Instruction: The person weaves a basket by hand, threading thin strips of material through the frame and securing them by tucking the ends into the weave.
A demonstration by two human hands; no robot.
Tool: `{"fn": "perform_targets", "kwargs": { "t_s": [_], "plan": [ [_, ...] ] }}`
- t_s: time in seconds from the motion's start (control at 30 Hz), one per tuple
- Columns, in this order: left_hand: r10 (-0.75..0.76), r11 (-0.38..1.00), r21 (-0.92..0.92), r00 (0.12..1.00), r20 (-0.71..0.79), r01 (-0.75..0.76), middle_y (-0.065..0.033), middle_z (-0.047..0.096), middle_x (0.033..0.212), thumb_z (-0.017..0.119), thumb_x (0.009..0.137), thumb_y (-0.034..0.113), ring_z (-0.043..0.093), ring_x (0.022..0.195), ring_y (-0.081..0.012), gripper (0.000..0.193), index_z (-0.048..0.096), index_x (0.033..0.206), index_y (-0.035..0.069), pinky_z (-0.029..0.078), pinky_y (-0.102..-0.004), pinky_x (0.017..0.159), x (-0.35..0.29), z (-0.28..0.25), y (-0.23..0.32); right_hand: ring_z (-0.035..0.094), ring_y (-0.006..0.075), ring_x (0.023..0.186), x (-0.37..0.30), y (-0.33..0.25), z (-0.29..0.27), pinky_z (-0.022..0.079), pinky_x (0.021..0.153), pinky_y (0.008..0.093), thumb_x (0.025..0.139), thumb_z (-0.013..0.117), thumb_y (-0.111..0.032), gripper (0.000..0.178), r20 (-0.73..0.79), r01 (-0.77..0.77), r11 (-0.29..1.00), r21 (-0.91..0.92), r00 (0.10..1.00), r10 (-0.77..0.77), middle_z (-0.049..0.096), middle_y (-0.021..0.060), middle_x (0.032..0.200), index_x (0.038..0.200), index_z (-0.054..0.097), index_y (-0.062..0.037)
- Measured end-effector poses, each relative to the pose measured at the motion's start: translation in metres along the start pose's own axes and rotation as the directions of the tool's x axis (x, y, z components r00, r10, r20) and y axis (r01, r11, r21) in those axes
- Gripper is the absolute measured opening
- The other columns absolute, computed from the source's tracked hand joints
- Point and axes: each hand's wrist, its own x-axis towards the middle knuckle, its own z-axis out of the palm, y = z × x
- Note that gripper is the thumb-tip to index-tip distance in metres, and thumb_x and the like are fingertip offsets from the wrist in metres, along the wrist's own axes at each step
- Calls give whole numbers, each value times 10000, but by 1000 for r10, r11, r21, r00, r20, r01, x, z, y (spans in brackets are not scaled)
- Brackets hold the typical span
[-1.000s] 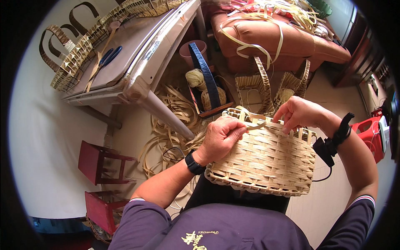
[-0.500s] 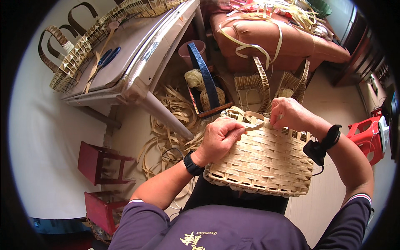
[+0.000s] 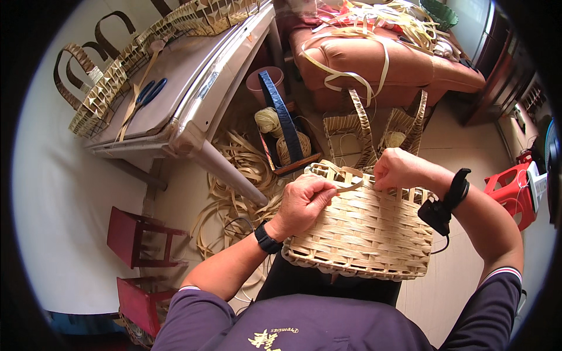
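Observation:
A pale woven basket (image 3: 364, 234) lies tilted on my lap, its open rim on the far side. My left hand (image 3: 305, 202) rests against its upper left wall, thumb and fingers pinched on a flat pale strip (image 3: 353, 186). That strip bends in a loop toward the rim. Over the far rim, my right hand (image 3: 399, 168) is curled with its fingertips pressed together at the upright strips. Whatever those fingers hold is hidden by the hand.
Beyond the basket stand two handled baskets (image 3: 363, 131) and a box with a blue handle (image 3: 283, 117) holding twine balls. Loose strips (image 3: 243, 169) cover the floor at left. A table (image 3: 170, 88) carries scissors (image 3: 149, 93); red stools (image 3: 126, 234) stand below. A strip-laden sofa (image 3: 351, 58) is behind.
The whole view has shifted a little. My right fingers have curled in closer at the rim, while my left hand keeps its pinch on the strip. The basket stays in place on my lap.

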Motion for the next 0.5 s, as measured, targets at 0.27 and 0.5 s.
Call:
{"fn": "perform_targets", "kwargs": {
  "t_s": [0.27, 0.5],
  "plan": [
    [-43, 999, -13, 999, -10, 43, -14, 617, 719, 677, 969, 60, 538, 734, -133, 88, 722, 920, 1, 444, -298, 742, -1, 1, 3, 696, 173, 677, -7, 17, 19, 568, 622, 372, 782, 786, -156, 399, -146, -60, 944, 325, 983, 112, 707, 113, 787, 1112, 663, 31],
    [24, 998, 63, 1000, 14, -25, -95, 684, 791, 738, 920, 98, 622, 747, -232, 86, 749, 933, 14, 494, -351, 733, -1, -2, -3, 666, 148, 692, 2, 6, 10, 556, 618, 338, 810, 739, -27, 650, 217, -335, 755, 563, 942, 256, 691, 87, 885, 1424, 528, -10]
  ]
}}
